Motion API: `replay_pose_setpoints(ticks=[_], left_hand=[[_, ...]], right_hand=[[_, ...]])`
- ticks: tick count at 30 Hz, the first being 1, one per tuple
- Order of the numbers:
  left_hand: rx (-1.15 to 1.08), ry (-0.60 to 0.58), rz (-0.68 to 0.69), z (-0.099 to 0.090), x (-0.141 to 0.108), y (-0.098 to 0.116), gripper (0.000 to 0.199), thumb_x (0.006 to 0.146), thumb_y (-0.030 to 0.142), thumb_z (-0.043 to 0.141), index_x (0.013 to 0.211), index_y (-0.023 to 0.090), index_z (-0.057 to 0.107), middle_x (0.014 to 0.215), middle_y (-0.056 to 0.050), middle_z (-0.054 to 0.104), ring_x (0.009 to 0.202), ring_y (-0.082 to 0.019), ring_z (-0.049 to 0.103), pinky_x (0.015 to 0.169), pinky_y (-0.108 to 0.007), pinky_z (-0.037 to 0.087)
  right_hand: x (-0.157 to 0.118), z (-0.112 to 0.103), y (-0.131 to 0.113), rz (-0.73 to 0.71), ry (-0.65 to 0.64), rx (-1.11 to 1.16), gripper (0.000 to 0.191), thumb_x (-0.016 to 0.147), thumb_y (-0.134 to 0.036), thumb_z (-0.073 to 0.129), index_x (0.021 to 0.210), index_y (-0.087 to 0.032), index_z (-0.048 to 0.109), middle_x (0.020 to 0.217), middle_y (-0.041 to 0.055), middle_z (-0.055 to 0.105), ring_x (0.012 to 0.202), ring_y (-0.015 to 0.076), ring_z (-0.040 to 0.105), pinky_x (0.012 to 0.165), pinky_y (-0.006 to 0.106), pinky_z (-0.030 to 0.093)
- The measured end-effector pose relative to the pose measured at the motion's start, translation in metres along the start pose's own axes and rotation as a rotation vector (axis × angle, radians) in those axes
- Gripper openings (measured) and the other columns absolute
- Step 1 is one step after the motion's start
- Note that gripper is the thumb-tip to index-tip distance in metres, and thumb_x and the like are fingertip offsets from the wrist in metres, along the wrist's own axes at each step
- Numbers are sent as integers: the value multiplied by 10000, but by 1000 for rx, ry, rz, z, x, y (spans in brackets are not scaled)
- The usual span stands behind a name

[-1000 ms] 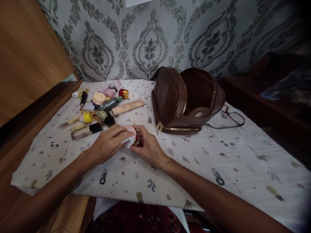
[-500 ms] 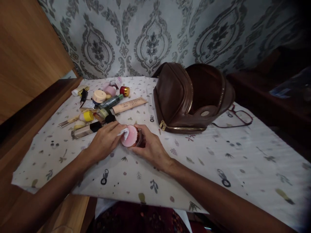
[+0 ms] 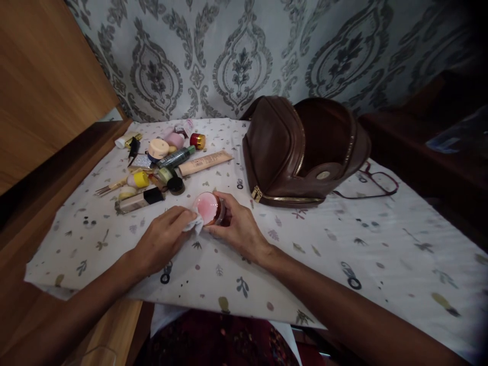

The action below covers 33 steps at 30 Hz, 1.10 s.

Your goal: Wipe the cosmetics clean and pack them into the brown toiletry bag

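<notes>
My right hand [image 3: 238, 223] is closed around a small cosmetic jar [image 3: 207, 207] with a pink lid and a reddish-brown, partly clear body. The jar is tipped so its lid faces left and up toward me. Pinched in my left hand [image 3: 168, 231] is a crumpled white wipe [image 3: 195, 222], which touches the lower left edge of the lid. Beyond my left hand lie a foundation bottle [image 3: 133, 202] with a black cap and a small round black-lidded pot [image 3: 176, 185].
An open brown leather bag [image 3: 274, 152] stands at the back right, with eyeglasses [image 3: 375, 185] beside it. A peach squeeze tube [image 3: 206, 162], a red-and-gold jar [image 3: 197, 141], a cream-lidded jar [image 3: 158, 149] and several other cosmetics cluster at the back left. A patterned cloth [image 3: 305, 284] covers the table.
My left hand has drawn the wipe from the face of the pink lid down to its lower edge. The right hand keeps its hold on the jar. The view has shifted slightly.
</notes>
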<state>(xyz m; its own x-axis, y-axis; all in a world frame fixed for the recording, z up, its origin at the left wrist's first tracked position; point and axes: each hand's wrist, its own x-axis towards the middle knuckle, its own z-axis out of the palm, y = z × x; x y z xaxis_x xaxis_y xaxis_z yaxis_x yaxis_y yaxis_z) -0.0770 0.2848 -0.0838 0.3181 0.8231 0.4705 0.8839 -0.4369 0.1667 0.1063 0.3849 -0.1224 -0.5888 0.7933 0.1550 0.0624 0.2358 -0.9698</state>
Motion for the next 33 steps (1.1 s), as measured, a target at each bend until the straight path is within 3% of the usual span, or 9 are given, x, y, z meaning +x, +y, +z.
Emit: replay_pose_setpoints(ticks=[6, 13, 19, 24, 28, 33], left_hand=[[58, 72, 135, -3, 8, 21, 277, 936, 34, 443, 1161, 153, 551, 1043, -102, 653, 968, -187, 635, 810, -302, 571], [68, 105, 157, -5, 33, 22, 236, 952, 81, 454, 1127, 157, 593, 1045, -93, 646, 992, -193, 625, 841, -314, 551], [-110, 77, -70, -8, 51, -6, 206, 970, 201, 484, 1006, 158, 682, 945, -64, 656, 884, -174, 630, 803, -292, 508], [-343, 8, -353, -1, 45, -29, 183, 906, 310, 578, 915, 165, 690, 834, -14, 680, 749, -155, 626, 675, -259, 469], [-538, -24, -506, 9, 36, -33, 237, 870, 388, 593, 875, 160, 659, 687, 20, 631, 589, -128, 574, 541, -226, 428], [-678, -22, -557, 16, 33, -29, 260, 857, 424, 605, 854, 165, 624, 664, 18, 646, 583, -142, 623, 550, -235, 467]], right_hand=[[-2, -1, -4, -62, 13, -76, 647, 715, -236, 756, 1325, -228, 542, 1027, 46, 692, 947, 224, 657, 847, 345, 532], [-6, -2, -5, -232, -7, -247, 607, 786, -261, 721, 1353, -215, 507, 1146, 74, 684, 916, 217, 668, 860, 366, 536], [-6, -4, -8, -266, -32, -271, 589, 776, -252, 749, 1317, -222, 521, 1173, 75, 672, 1011, 236, 657, 890, 394, 542], [-2, -1, -2, -141, -10, -63, 614, 718, -256, 794, 1273, -229, 534, 1119, 42, 677, 976, 217, 665, 885, 371, 549], [1, 0, 1, -35, 32, 66, 678, 647, -259, 834, 1251, -227, 528, 1071, 39, 677, 950, 217, 660, 855, 370, 559], [4, -5, -7, -26, 75, 126, 652, 655, -339, 843, 1204, -222, 511, 1099, 46, 640, 944, 205, 645, 868, 369, 554]])
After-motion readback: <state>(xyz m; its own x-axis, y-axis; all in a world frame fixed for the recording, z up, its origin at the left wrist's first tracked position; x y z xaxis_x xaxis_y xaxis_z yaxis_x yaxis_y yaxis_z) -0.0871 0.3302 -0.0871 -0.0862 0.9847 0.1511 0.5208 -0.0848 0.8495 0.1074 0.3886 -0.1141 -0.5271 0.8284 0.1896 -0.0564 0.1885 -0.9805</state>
